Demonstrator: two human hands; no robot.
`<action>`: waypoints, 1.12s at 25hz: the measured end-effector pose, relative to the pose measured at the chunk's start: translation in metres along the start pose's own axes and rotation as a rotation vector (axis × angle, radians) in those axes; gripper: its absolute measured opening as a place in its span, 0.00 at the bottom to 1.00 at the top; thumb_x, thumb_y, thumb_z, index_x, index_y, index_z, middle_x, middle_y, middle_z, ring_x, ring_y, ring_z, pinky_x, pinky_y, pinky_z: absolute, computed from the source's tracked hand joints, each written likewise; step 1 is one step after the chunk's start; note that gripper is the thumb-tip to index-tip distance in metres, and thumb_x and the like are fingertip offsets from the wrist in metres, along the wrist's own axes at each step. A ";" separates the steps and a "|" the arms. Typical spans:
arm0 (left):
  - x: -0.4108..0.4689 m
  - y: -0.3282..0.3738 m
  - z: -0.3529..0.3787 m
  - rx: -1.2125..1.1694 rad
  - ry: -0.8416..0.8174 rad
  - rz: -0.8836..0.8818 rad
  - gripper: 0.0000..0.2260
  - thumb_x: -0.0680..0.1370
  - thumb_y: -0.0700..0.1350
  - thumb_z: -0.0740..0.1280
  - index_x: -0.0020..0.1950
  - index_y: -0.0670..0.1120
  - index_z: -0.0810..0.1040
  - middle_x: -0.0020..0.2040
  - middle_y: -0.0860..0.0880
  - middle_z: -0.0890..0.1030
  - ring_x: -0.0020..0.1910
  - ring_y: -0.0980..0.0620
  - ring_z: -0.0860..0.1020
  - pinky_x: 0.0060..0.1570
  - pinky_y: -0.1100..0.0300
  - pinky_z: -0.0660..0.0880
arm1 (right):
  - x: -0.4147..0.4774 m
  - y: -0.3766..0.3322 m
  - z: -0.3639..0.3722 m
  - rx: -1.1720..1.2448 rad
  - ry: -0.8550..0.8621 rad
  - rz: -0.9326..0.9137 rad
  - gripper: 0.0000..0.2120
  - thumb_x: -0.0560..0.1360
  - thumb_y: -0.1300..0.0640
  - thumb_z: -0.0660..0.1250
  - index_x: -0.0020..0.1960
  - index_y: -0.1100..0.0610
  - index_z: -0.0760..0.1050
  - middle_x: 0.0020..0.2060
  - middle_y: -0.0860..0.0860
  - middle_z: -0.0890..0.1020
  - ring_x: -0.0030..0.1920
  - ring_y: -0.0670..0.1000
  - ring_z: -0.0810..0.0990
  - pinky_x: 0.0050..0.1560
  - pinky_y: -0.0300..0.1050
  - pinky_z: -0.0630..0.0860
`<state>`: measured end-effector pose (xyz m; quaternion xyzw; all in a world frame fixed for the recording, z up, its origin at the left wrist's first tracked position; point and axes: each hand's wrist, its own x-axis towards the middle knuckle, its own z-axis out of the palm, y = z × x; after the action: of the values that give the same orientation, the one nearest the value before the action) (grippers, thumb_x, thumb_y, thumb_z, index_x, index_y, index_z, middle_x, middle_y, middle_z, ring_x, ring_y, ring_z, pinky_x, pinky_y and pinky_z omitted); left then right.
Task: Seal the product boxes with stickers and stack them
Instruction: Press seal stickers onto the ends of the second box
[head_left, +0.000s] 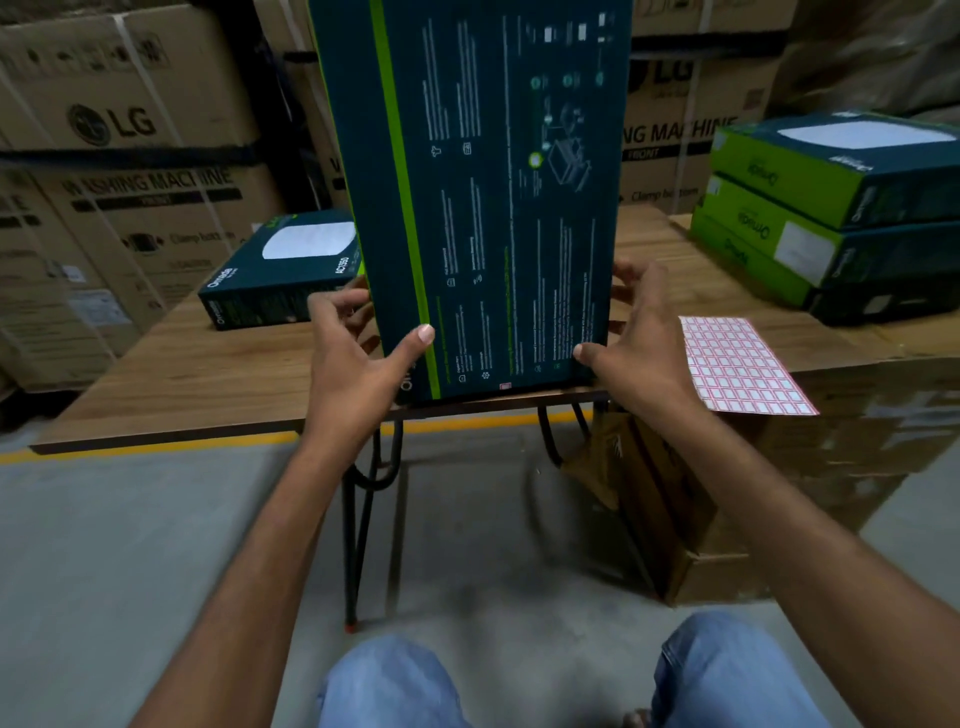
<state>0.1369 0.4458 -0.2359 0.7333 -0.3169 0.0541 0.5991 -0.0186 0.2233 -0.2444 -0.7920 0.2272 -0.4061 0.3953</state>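
A dark teal product box (483, 182) with a green stripe stands upright on its end at the front edge of the wooden table (208, 364), its printed back facing me. My left hand (358, 364) grips its lower left side, thumb on the face and fingers behind. My right hand (639, 332) grips the lower right side the same way. A small red sticker (505, 386) shows at the box's bottom edge. A sheet of red-and-white stickers (743, 364) lies on the table just right of my right hand.
One more product box (275, 275) lies flat at the back left of the table. A stack of three boxes (831, 218) sits at the back right. Large brown cartons (130, 156) wall the rear. A brown carton (857, 441) stands beside the table's right end.
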 end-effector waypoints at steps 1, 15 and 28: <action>0.002 0.006 -0.001 -0.017 0.016 0.005 0.29 0.76 0.44 0.79 0.68 0.52 0.63 0.68 0.53 0.76 0.67 0.58 0.78 0.69 0.55 0.77 | 0.002 -0.004 0.000 0.041 -0.002 0.016 0.39 0.70 0.63 0.80 0.73 0.50 0.63 0.65 0.41 0.73 0.65 0.41 0.72 0.58 0.29 0.73; 0.012 0.048 -0.004 0.042 -0.007 0.042 0.39 0.76 0.47 0.78 0.80 0.52 0.58 0.76 0.53 0.71 0.74 0.55 0.70 0.74 0.52 0.69 | -0.005 -0.024 -0.006 -0.018 -0.091 -0.072 0.70 0.64 0.51 0.86 0.82 0.39 0.33 0.84 0.46 0.52 0.82 0.50 0.56 0.81 0.57 0.60; 0.033 0.106 -0.028 0.107 0.016 0.199 0.47 0.74 0.41 0.80 0.84 0.57 0.56 0.76 0.57 0.72 0.75 0.53 0.70 0.76 0.43 0.69 | 0.050 -0.102 -0.049 0.035 0.207 -0.164 0.43 0.67 0.57 0.84 0.75 0.46 0.66 0.61 0.38 0.78 0.62 0.42 0.78 0.67 0.49 0.78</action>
<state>0.1151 0.4501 -0.1236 0.7288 -0.3800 0.1359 0.5531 -0.0264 0.2269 -0.1212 -0.7546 0.1942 -0.5205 0.3492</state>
